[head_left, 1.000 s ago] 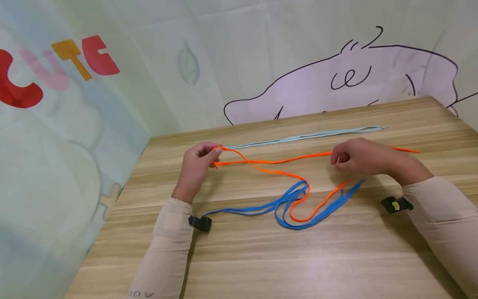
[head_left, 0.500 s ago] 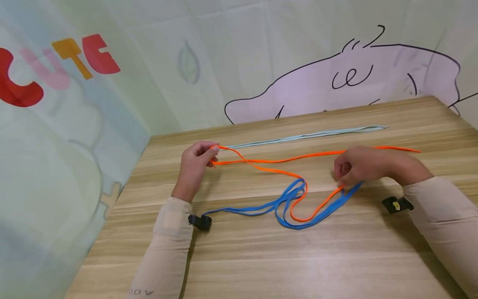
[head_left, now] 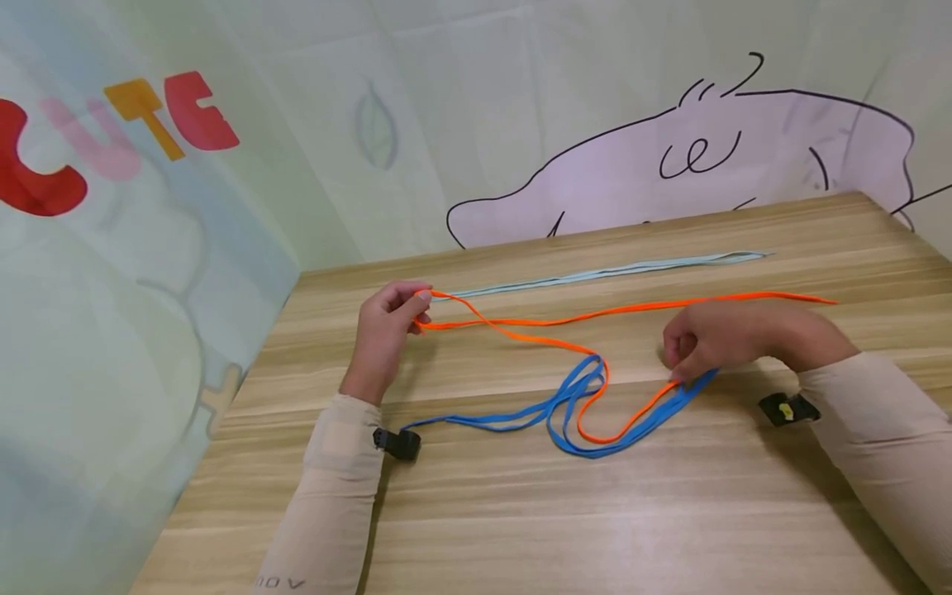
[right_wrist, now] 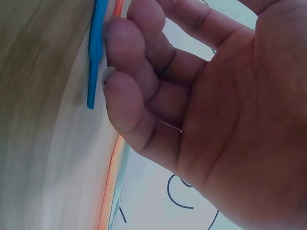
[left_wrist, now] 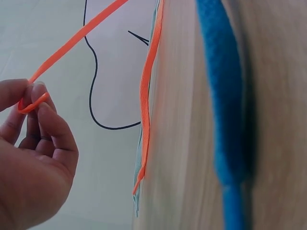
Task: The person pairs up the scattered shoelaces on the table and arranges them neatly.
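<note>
In the head view my left hand (head_left: 381, 337) pinches one end of an orange shoelace (head_left: 546, 340) above the table. The left wrist view shows that shoelace (left_wrist: 72, 45) bent round the fingertips. From there it runs right and curves over a bundle of blue shoelaces (head_left: 662, 416). My right hand (head_left: 732, 335), fingers curled, pinches the shoelace's other end near the bundle's right tip. In the right wrist view the fingers (right_wrist: 124, 98) hang beside a blue lace tip (right_wrist: 93, 72); the pinch itself is hidden. Behind lies another orange shoelace (head_left: 617, 311), stretched out straight.
A pale blue shoelace (head_left: 654, 265) lies straight along the back of the wooden table (head_left: 521, 521). Printed cloth (head_left: 312, 124) hangs behind the table and on its left. Each sleeve carries a small black wrist camera (head_left: 399, 444).
My right hand has come down from the straight orange shoelace to the free end of the other one and now pinches it. My left hand has shifted slightly left, still holding its end.
</note>
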Demonstrator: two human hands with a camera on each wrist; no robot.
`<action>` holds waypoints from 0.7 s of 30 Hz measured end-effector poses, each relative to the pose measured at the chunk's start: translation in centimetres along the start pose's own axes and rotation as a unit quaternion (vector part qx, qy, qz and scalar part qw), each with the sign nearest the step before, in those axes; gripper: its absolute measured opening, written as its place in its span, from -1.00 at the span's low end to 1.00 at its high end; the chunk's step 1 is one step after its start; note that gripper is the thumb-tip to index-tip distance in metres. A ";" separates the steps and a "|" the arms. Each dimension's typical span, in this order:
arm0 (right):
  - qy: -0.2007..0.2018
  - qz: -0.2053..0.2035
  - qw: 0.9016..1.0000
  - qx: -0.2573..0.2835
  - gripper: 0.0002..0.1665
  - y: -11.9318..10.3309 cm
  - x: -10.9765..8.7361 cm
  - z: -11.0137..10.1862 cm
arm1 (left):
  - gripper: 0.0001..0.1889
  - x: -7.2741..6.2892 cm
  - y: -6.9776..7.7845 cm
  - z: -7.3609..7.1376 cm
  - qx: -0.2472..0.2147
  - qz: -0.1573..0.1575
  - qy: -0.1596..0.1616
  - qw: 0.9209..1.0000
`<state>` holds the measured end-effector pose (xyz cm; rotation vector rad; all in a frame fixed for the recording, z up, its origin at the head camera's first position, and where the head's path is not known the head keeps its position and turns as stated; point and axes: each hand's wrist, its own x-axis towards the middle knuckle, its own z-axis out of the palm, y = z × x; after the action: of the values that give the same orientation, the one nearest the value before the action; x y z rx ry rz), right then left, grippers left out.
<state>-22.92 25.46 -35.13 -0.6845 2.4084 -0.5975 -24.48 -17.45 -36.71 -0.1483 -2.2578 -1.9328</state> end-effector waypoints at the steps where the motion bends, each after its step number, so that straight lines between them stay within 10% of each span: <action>1: -0.002 -0.002 1.000 -0.003 -0.77 0.0 0.0 0.0 | -0.75 0.0 -0.1 0.0 -0.002 -0.001 0.000 1.000; 21: -0.014 -0.001 1.000 -0.015 -0.79 0.3 0.0 0.2 | -0.72 0.0 -0.1 0.1 0.003 -0.021 -0.002 1.000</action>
<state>-22.88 25.63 -35.40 -0.7022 2.3959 -0.5510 -24.52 -17.37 -36.78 -0.1042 -2.2873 -1.9469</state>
